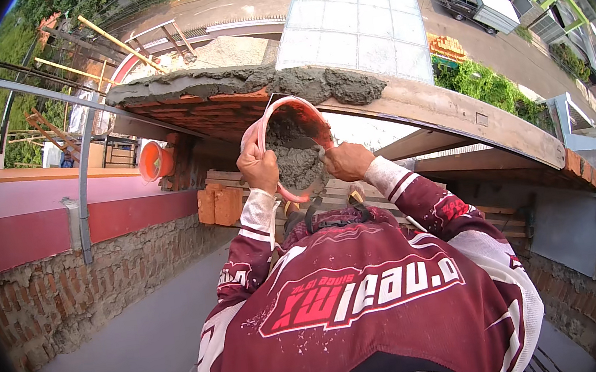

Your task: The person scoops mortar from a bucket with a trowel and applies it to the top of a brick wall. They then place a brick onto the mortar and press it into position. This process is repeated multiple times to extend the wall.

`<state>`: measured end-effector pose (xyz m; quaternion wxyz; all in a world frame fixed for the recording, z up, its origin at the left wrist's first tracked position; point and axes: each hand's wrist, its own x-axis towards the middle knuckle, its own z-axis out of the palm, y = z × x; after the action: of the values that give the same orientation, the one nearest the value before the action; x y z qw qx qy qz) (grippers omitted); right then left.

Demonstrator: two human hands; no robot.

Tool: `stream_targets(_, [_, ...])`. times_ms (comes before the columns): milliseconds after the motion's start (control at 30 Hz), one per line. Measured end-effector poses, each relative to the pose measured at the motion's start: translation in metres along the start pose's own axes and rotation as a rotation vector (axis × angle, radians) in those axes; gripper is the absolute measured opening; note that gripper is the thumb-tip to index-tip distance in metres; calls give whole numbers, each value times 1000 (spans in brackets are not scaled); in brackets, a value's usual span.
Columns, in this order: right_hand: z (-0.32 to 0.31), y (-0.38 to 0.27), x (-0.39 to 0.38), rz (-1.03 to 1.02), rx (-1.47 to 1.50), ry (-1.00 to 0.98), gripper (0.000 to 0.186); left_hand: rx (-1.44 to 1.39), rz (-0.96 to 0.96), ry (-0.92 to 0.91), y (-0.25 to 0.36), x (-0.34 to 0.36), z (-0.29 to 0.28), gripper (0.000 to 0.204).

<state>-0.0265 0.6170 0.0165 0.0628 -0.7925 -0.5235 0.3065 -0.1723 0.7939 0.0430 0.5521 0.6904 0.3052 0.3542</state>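
Observation:
My left hand [258,167] grips the rim of a pinkish-orange bucket [297,195] that is tilted and holds wet grey mortar [294,166]. My right hand [345,162] is closed on a trowel handle at the bucket's right side; the blade is largely hidden in the mortar. Just beyond the bucket, lumpy fresh mortar [354,85] lies along the top of a brick wall [197,108], reaching left along that edge. The bucket is held against or very near this edge.
An orange bucket [155,160] sits at left beside a metal post [85,203]. Stacked bricks [219,204] lie below on wooden planks. A concrete beam [497,126] runs right. Beyond the wall's drop are bamboo poles [116,41], a translucent roof [345,22] and a parked truck [475,8].

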Motion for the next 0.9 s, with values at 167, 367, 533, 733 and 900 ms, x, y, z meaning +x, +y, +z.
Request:
stream_targets(167, [14, -10, -17, 43, 979, -384, 27, 42, -47, 12, -8, 3, -1, 53])
stream_targets(367, [25, -16, -36, -328, 2, 283, 24, -37, -141, 51, -26, -12, -31, 47])
stream_targets(533, [-10, -9, -41, -97, -66, 259, 31, 44, -48, 82, -25, -27, -23, 38])
stream_targets(733, [43, 3, -5, -91, 216, 5, 29, 76, -28, 105, -2, -18, 5, 47])
stream_targets(900, [40, -11, -20, -1, 845, -324, 37, 74, -121, -5, -22, -7, -5, 51])
